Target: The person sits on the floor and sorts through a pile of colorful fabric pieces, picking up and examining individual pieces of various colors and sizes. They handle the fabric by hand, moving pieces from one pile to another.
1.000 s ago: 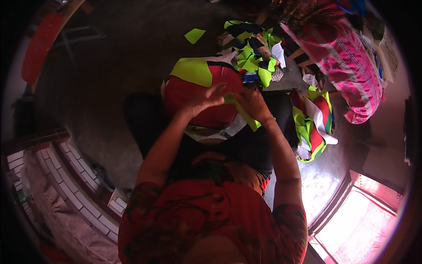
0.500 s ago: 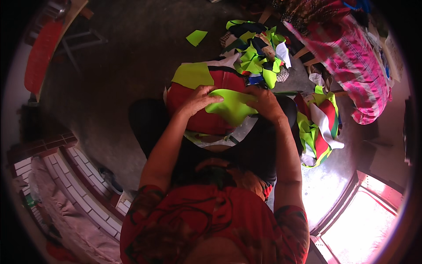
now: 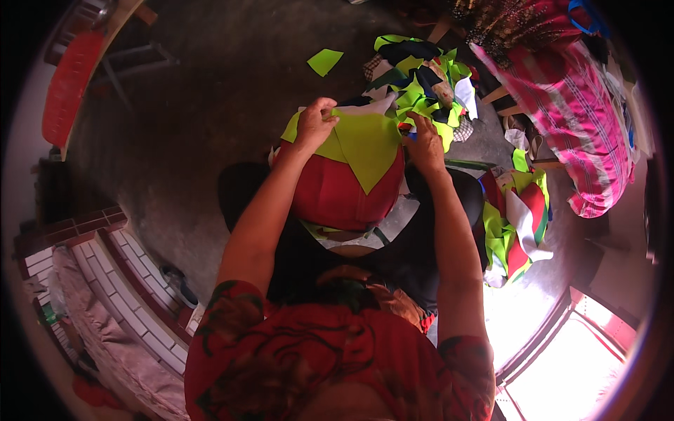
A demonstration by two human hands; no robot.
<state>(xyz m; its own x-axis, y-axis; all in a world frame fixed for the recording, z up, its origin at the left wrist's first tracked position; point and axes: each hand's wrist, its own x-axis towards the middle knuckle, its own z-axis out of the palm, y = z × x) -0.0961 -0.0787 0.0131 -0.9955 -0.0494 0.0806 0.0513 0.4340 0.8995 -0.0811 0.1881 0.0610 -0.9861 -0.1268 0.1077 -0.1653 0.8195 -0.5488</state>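
Bright yellow-green cloth pc (image 3: 370,149), flat and smooth, tapers to a point; it lies on the red bundle (image 3: 337,188) btwn the person's knees, lapping another yellow-green scrap (image 3: 328,150). Tip aims at the lap, long axis roughly fore-aft. L hand (image 3: 316,129) is at its top-left edge; can't tell if it's pinching. R hand (image 3: 425,147), fingers spread, sits by the right edge.

Home-like workroom, heaped fabric scraps (image 3: 425,83), bare grey floor (image 3: 232,84), draped plaid cloth (image 3: 570,119)
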